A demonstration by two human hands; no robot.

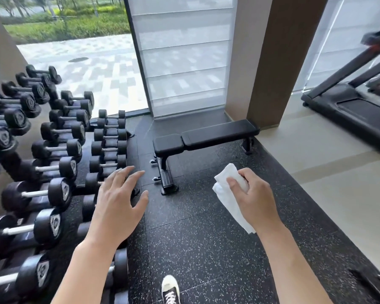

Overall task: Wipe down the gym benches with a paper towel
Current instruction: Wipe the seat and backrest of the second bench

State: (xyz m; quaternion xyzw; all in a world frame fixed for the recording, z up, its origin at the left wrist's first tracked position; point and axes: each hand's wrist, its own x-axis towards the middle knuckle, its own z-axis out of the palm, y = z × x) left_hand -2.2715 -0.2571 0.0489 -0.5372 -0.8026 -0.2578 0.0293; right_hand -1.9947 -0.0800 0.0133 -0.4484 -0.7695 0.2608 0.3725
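We observe the right hand (253, 201) raised over the speckled rubber floor (206, 238), its fingers (235, 183) curled round a white paper towel (229, 194), which hangs crumpled below the palm. The left hand (116, 205) is held out flat, fingers spread, holding nothing, above the edge of the dumbbell rack (53, 150). The black padded bench (204, 136) stands ahead, well apart from both hands, before a frosted window panel (184, 55). A treadmill (349, 106) stands at right. One shoe (170, 289) shows below.
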